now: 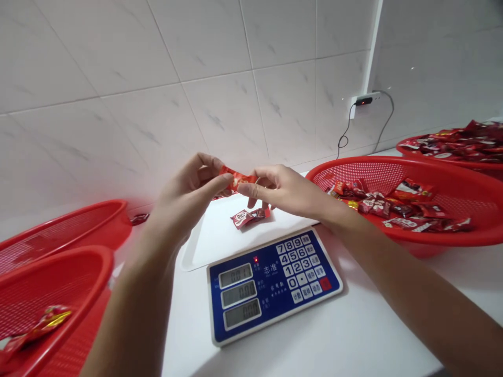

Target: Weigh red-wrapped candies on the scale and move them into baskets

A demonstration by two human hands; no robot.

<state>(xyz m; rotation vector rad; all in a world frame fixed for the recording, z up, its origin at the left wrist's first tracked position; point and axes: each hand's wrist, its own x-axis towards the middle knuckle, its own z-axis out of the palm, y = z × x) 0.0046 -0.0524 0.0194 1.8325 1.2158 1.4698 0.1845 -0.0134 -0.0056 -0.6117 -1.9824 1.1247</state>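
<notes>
A small red foil-wrapped candy packet [238, 178] is pinched at both ends between my left hand [188, 201] and my right hand [285, 191], above the white tray [210, 238] of a digital scale. A second red packet [247, 217] lies on that tray just below my hands. The scale's blue keypad and display panel [275, 285] faces me, with three lit readouts. My fingers hide the middle of the held packet.
A red mesh basket [377, 162] holding several red packets stands to the right, with a fuller one [408, 149] behind it. Two red baskets [58, 251] stand at left, one holding a packet [39, 327]. A cabled wall socket [365, 99] sits on the white tiles.
</notes>
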